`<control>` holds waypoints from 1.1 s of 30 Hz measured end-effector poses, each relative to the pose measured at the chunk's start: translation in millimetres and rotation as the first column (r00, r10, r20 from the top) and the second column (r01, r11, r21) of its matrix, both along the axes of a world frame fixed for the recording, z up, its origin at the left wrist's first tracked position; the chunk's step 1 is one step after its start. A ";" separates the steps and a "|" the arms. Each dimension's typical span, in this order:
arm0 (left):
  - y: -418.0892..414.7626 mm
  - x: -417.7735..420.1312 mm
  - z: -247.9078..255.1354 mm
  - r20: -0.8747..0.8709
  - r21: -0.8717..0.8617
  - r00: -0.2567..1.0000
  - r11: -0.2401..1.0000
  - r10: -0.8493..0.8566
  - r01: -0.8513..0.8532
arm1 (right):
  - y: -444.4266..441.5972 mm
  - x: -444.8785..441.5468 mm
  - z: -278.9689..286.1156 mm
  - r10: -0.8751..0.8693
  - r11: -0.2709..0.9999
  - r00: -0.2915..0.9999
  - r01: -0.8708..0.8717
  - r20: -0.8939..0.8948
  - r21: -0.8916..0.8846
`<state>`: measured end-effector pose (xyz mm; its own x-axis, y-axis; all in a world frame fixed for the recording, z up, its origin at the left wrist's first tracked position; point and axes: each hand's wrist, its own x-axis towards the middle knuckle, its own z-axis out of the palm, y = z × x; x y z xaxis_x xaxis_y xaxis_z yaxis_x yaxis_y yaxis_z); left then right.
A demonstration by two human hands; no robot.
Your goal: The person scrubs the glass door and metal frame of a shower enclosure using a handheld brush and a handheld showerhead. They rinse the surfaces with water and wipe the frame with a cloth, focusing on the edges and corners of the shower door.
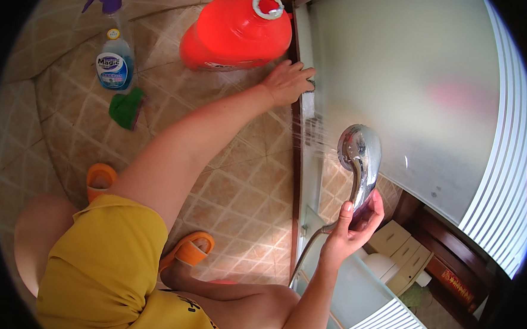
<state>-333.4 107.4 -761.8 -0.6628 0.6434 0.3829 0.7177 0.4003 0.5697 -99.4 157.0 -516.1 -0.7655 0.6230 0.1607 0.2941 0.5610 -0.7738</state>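
My left hand [289, 82] reaches across to the frame of a frosted glass sliding door [402, 82], its fingers closed over a small dark, rough-looking pad [311, 85] that is mostly hidden. In my right hand [354, 229] is the handle of a chrome shower head [360, 147], with its metal hose [305, 256] hanging below. Thin jets of water leave the shower head leftward, onto the lower door frame [310, 122]. A large red plastic jug [239, 33] with a white-rimmed neck stands just beyond my left hand.
A spray bottle of blue cleaner [113, 67] with a purple trigger and a green sponge or pad [127, 107] are on the tiled floor [245, 177]. My feet wear orange slippers [192, 250]. Past the door are a pale drawer cabinet [402, 252] and a glass panel [355, 285].
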 end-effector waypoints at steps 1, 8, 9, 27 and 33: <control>4.7 9.3 1.3 0.049 0.015 0.998 0.999 0.034 -0.035 | 0.5 2.0 -0.6 -0.005 1.000 1.000 0.005 -0.003 0.004; 15.7 89.5 -1.4 0.256 0.168 0.965 0.986 -0.049 0.006 | 0.3 0.1 3.3 -0.014 1.000 1.000 0.014 -0.007 -0.003; 12.6 89.0 -3.0 0.235 0.164 0.971 0.986 -0.043 0.004 | 0.1 0.0 2.7 0.001 1.000 1.000 -0.001 -0.011 0.002; 8.4 83.6 -3.9 0.560 0.308 0.827 0.913 0.054 -0.268 | -1.5 6.7 4.3 -0.013 1.000 0.999 0.012 -0.030 -0.023; 7.5 92.9 -8.0 0.388 0.253 0.921 0.962 0.001 -0.107 | -0.7 4.4 8.3 0.001 0.999 1.000 -0.002 -0.025 -0.041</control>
